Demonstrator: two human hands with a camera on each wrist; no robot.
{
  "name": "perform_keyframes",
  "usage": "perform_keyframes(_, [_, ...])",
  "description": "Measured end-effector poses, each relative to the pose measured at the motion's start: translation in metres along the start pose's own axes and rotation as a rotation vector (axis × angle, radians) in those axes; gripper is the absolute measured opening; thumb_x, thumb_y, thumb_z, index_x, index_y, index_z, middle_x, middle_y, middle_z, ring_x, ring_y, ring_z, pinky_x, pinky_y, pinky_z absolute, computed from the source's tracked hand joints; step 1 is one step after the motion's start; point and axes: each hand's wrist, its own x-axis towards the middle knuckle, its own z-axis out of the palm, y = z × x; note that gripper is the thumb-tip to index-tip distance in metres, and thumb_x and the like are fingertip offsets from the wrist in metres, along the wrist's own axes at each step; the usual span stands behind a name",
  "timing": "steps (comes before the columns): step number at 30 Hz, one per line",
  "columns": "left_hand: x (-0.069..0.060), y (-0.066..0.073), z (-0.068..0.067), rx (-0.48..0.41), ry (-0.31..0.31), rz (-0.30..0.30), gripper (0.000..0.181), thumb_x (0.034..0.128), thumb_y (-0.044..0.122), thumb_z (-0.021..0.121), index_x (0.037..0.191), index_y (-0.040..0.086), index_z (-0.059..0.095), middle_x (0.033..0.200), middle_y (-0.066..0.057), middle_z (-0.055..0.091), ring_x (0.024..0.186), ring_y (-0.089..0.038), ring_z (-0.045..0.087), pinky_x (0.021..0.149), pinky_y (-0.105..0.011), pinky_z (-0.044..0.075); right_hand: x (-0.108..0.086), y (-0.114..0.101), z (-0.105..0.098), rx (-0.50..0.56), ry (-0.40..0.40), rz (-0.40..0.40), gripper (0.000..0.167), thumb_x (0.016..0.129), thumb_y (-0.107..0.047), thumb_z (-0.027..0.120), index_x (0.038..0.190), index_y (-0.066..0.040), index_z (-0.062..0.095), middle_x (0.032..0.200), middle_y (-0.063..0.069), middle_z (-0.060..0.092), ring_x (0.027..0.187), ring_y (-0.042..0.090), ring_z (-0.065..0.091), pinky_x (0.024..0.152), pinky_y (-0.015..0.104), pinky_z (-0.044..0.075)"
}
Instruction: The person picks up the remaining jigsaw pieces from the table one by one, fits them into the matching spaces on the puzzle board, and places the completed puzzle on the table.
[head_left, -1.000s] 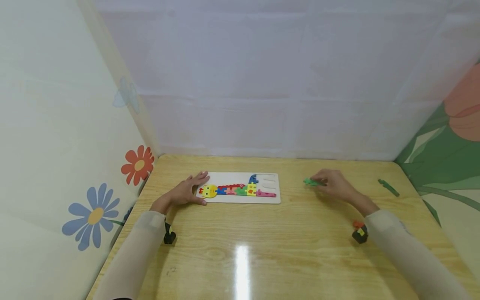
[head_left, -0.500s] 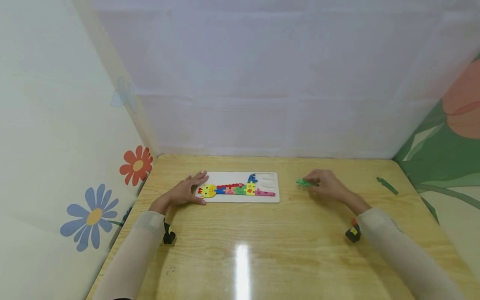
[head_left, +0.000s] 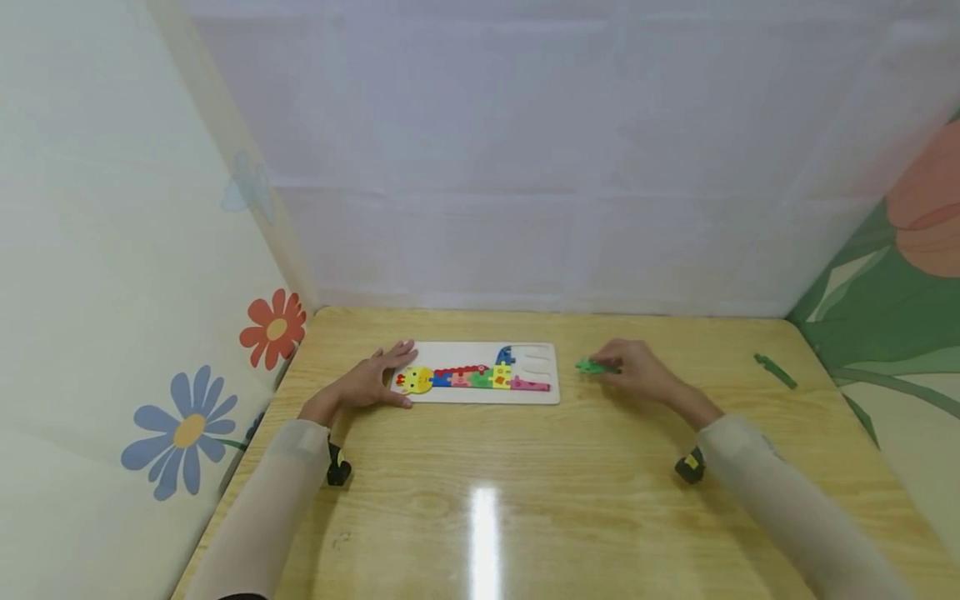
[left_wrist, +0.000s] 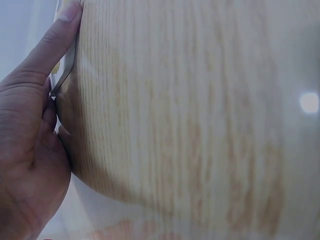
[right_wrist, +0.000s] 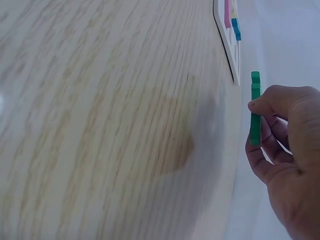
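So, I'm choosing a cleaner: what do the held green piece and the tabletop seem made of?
Held green piece: probably painted wood or plastic; its edge looks smooth and evenly coloured.
Tabletop: wood or wood-look laminate with a glossy finish, judging by its grain and bright reflection.

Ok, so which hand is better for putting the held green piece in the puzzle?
Probably the right hand: it pinches the green piece near the end of the board with unfilled slots. The left hand rests at the opposite end.

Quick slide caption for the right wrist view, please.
Right hand pinching a green puzzle piece, apart from the white board on the wood-grain table.
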Motion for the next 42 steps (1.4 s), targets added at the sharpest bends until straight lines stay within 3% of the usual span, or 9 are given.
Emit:
perform_keyframes(8, [0.0,0.001,0.0,-0.007,0.012,0.024,0.105,0.0872,0.037,0.089,0.167,0.006,0.028,0.177,-0.015,0.011,0.164,-0.039,0.004,0.13,-0.062,-0.004,0.006,-0.008,0.005,-0.009,-0.006,-0.007,0.033,0.084,0.006,0.081,0.117,0.002,0.077,0.106,0.012,0.076,0.095,0.025,0.073,0.088,0.042,0.064])
perform_keyframes(32, [0.0,0.0,0.0,0.007,0.006,0.017,0.103,0.0886,0.038,0.087,0.167,0.006,0.028,0.177,-0.015,0.012,0.164,-0.039,0.005,0.13,-0.063,-0.003,0.027,-0.021,0.031,-0.03,-0.034,-0.171,0.031,0.086,0.006,0.08,0.117,0.004,0.078,0.106,0.016,0.076,0.095,0.028,0.074,0.086,0.035,0.065])
perform_keyframes(42, [0.0,-0.001,0.001,0.012,0.012,0.028,0.103,0.0884,0.037,0.088,0.167,0.006,0.029,0.177,-0.016,0.012,0.164,-0.04,0.005,0.13,-0.063,-0.003,0.032,-0.028,0.035,-0.037,-0.062,-0.144,0.033,0.089,0.001,0.081,0.122,0.0,0.077,0.111,0.013,0.075,0.1,0.024,0.072,0.089,0.034,0.063])
